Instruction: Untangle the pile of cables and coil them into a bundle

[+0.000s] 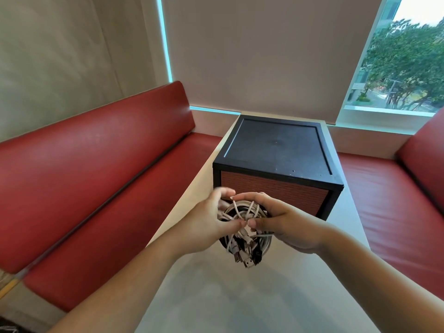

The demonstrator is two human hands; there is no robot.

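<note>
Head view shows us holding a coiled bundle of white and black cables [245, 228] in the air above the pale tabletop [216, 292], just in front of a black-framed box with a reddish woven front [276, 150]. Our left hand [210, 221] grips the coil's left side, its thumb pinching a white strand. Our right hand [287, 222] curls round the right side. USB plugs [248, 260] dangle beneath. Red padded benches [96, 169] flank the table.

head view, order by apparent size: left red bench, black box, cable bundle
1. left red bench
2. black box
3. cable bundle, smallest even though it is nearest the camera
</note>
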